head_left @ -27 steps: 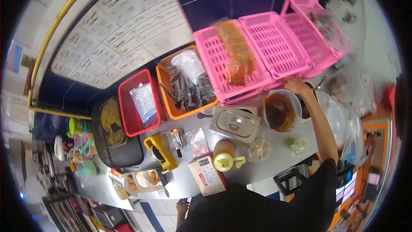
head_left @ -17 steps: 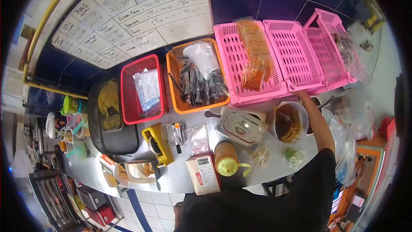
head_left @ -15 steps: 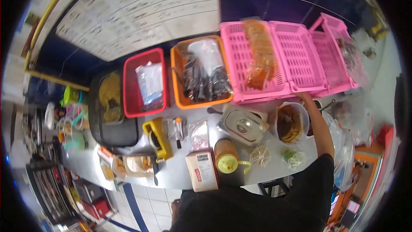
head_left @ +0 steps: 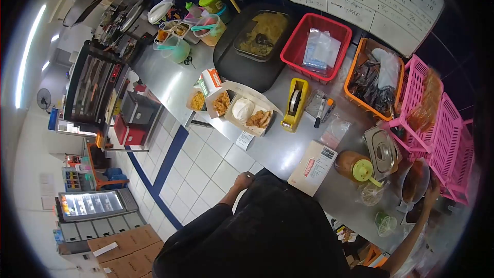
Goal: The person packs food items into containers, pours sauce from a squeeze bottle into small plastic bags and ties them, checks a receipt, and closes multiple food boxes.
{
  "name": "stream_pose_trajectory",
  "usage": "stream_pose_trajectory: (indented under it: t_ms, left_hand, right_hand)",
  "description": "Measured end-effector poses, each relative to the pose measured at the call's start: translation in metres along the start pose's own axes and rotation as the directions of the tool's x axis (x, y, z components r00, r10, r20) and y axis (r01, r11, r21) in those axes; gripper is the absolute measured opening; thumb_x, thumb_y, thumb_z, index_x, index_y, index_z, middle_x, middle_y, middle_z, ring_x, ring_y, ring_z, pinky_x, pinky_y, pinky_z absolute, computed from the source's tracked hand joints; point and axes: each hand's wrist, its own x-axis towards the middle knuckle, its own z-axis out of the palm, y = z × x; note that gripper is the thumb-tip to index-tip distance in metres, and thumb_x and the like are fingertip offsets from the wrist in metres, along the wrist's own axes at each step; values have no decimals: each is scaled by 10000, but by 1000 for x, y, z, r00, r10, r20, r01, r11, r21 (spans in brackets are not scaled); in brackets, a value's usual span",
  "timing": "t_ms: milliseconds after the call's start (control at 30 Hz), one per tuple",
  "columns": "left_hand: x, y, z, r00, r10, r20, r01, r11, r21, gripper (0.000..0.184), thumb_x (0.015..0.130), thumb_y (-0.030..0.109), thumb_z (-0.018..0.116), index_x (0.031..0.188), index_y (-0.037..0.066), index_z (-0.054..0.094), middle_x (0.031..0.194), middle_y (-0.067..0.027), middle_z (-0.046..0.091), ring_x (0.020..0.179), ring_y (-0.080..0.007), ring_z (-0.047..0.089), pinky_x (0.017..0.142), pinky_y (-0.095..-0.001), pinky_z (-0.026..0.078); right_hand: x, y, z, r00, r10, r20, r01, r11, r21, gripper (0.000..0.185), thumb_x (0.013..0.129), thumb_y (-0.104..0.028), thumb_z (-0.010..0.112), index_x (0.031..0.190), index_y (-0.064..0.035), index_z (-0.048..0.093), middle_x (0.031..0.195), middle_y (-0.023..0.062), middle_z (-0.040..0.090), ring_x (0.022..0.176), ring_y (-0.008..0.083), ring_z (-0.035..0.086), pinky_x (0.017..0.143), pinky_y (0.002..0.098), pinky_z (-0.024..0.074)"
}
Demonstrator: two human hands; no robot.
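The metal worktop (head_left: 272, 152) carries a red basket (head_left: 334, 33); orange basket (head_left: 360, 102); yellow tape dispenser (head_left: 289, 122); labelled box (head_left: 312, 167); plastic tub (head_left: 424, 170).

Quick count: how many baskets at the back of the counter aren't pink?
2: the red basket, with plastic packets inside, and the orange basket, between it and the pink baskets. Others could be hidden behind.

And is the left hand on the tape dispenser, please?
No, the left hand is by the shirt, well away from the tape dispenser.
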Motion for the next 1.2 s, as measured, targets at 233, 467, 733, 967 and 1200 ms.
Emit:
stream_pose_trajectory:
  t_ms: [233,467,733,967,1200]
  left_hand:
    - [14,-31,-5,1000,25,-3,-25,999,-46,296,894,360,603,1019,145,763,1048,-224,716,1023,-392,680,927,-465,526]
    - [6,-36,-62,969,202,-143,-210,976,-50,220,927,239,611,1017,78,731,856,-147,741,780,-242,728,727,-366,556]
    - [27,69,-225,549,446,-707,-652,757,-29,153,928,170,680,854,36,688,672,-88,614,439,-176,435,453,-323,352]
    - [73,145,-270,604,795,58,-714,508,482,752,758,232,810,1426,180,468,1456,-218,438,1052,-376,654,786,-393,559]
    - [105,152,-272,524,819,232,-713,273,646,996,656,135,842,1506,172,324,1488,-265,363,974,-372,686,784,-461,563]
  right_hand:
    - [-43,-56,-39,911,-102,-400,48,989,-143,375,976,-231,647,1259,14,629,1169,144,698,1089,224,655,963,353,493]
    - [-177,-299,-47,728,-53,-684,-77,984,-159,418,972,-304,663,1225,29,659,1197,147,693,1069,216,660,968,323,490]
    - [-264,-576,195,960,-145,238,90,970,227,175,816,-78,764,960,10,719,868,131,708,813,227,680,772,324,515]
    - [-284,-649,317,976,-153,153,126,977,174,187,841,-144,740,953,5,721,898,135,709,800,332,675,729,380,522]
    - [-272,-689,345,983,-86,161,55,980,190,193,864,-176,722,975,-19,715,910,136,709,791,334,678,714,380,518]
